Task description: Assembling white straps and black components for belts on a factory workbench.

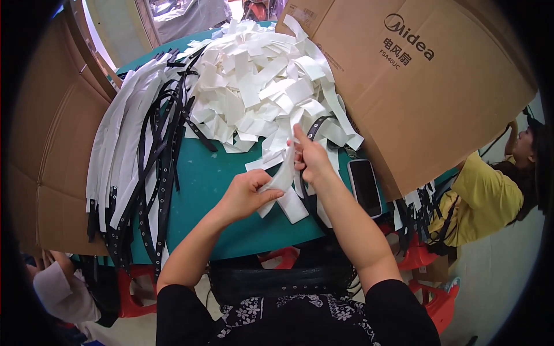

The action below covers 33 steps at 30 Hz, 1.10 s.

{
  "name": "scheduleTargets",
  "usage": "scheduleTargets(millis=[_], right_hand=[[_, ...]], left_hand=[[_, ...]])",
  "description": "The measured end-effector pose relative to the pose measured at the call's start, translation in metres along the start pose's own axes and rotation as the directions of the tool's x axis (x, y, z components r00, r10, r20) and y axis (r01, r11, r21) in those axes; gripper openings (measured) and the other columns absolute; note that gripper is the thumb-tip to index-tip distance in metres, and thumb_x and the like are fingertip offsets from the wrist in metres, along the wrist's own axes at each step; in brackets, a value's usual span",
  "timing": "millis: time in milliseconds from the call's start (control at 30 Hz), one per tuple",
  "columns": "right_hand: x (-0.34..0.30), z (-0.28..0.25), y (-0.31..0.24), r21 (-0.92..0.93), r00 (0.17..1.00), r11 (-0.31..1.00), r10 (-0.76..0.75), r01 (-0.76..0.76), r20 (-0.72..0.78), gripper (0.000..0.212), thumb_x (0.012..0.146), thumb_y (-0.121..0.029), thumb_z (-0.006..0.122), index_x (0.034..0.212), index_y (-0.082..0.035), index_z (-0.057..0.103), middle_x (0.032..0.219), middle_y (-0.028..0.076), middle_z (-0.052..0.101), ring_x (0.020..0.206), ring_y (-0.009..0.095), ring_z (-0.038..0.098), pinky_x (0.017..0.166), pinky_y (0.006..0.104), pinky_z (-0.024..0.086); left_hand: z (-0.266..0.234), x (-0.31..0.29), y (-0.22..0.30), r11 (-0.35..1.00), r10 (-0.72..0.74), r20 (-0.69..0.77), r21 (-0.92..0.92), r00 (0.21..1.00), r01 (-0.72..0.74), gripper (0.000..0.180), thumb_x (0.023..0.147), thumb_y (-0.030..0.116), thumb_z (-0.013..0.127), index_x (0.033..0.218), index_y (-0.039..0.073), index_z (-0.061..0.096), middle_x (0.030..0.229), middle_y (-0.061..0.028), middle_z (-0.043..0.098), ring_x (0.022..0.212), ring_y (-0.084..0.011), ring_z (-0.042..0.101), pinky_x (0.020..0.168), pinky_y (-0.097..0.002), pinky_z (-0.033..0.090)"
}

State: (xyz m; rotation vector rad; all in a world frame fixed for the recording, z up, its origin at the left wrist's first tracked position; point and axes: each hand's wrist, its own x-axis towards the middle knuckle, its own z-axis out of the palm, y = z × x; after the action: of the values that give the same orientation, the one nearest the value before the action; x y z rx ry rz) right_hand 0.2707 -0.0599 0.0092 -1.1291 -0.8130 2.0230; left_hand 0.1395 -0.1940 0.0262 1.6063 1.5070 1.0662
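A white fabric-like strip (284, 174) stretches between my two hands over the near part of the green table. My left hand (247, 195) pinches its lower end between thumb and fingers. Higher up, my right hand (313, 154) is closed on the same strip, thumb pointing away from me. Beyond my hands rises a big heap of loose white strips (254, 86). A black strap with metal eyelets (318, 124) curves out by my right hand, partly hidden beneath it. Another white strip (293, 206) lies on the table just below the held one.
Bundled white strips and black eyelet straps (144, 150) hang over the table's (231, 236) left side. Cardboard boxes stand left (57, 144) and right (415, 86). A phone (365, 187) lies right of my forearm. A person in yellow (485, 190) is at right; another person's arm (60, 265) shows lower left.
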Motion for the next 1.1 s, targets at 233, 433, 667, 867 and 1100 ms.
scheduleTargets(millis=[233, 433, 667, 867, 1100], right_hand=[[0.064, -0.015, -0.030, -0.039, 0.986, 0.997, -0.074, 0.068, -0.153, 0.012, 0.078, -0.016, 0.062, 0.076, -0.005, 0.057, 0.067, 0.006, 0.060, 0.044, 0.009, 0.046, 0.034, 0.0216, 0.026], [0.055, -0.044, -0.055, -0.389, 0.802, 0.828, -0.525, 0.404, -0.285, 0.013, 0.077, -0.017, 0.062, 0.074, -0.007, 0.054, 0.056, -0.003, 0.046, 0.041, 0.005, 0.035, 0.037, 0.0215, 0.023], [0.017, 0.005, -0.116, -0.189, 0.365, 0.379, -0.925, 0.906, -0.104, 0.013, 0.078, -0.005, 0.056, 0.090, 0.000, 0.055, 0.084, 0.003, 0.057, 0.070, 0.010, 0.055, 0.057, 0.0213, 0.044], [0.137, 0.117, -0.170, -0.524, 0.479, 0.266, -0.815, 0.809, 0.326, 0.049, 0.068, -0.011, 0.065, 0.114, -0.003, 0.049, 0.088, 0.009, 0.060, 0.075, 0.016, 0.056, 0.066, 0.0265, 0.045], [0.096, 0.151, -0.122, -0.561, 0.852, 0.642, -0.407, 0.523, 0.329, 0.048, 0.085, -0.041, 0.051, 0.119, -0.009, 0.042, 0.080, 0.001, 0.046, 0.061, 0.011, 0.045, 0.053, 0.0275, 0.041]], left_hand=[[-0.013, -0.013, 0.028, 0.914, 0.140, 0.158, 0.358, 0.977, -0.189, 0.019, 0.071, 0.020, 0.069, 0.084, 0.007, 0.065, 0.067, -0.0092, 0.060, 0.059, -0.0213, 0.059, 0.054, -0.0287, 0.045], [-0.103, -0.045, 0.044, 0.931, -0.280, 0.368, 0.330, 0.887, 0.157, 0.022, 0.076, 0.025, 0.065, 0.081, 0.003, 0.062, 0.060, -0.0056, 0.062, 0.051, -0.0151, 0.060, 0.048, -0.0278, 0.045], [-0.180, -0.166, -0.017, 0.881, -0.453, -0.087, -0.192, 0.887, 0.432, 0.020, 0.075, 0.017, 0.068, 0.067, 0.001, 0.060, 0.058, -0.0016, 0.059, 0.049, -0.0061, 0.053, 0.046, -0.0191, 0.041], [-0.133, -0.197, -0.078, 0.654, -0.343, 0.251, -0.628, 0.905, 0.422, 0.021, 0.074, 0.006, 0.066, 0.090, -0.006, 0.060, 0.076, -0.0084, 0.063, 0.066, -0.0127, 0.060, 0.062, -0.0250, 0.048], [-0.054, -0.169, -0.075, 0.448, -0.503, 0.112, -0.814, 0.857, 0.369, 0.021, 0.076, 0.008, 0.063, 0.093, -0.001, 0.053, 0.073, -0.0102, 0.059, 0.060, -0.0153, 0.058, 0.056, -0.0266, 0.048]])
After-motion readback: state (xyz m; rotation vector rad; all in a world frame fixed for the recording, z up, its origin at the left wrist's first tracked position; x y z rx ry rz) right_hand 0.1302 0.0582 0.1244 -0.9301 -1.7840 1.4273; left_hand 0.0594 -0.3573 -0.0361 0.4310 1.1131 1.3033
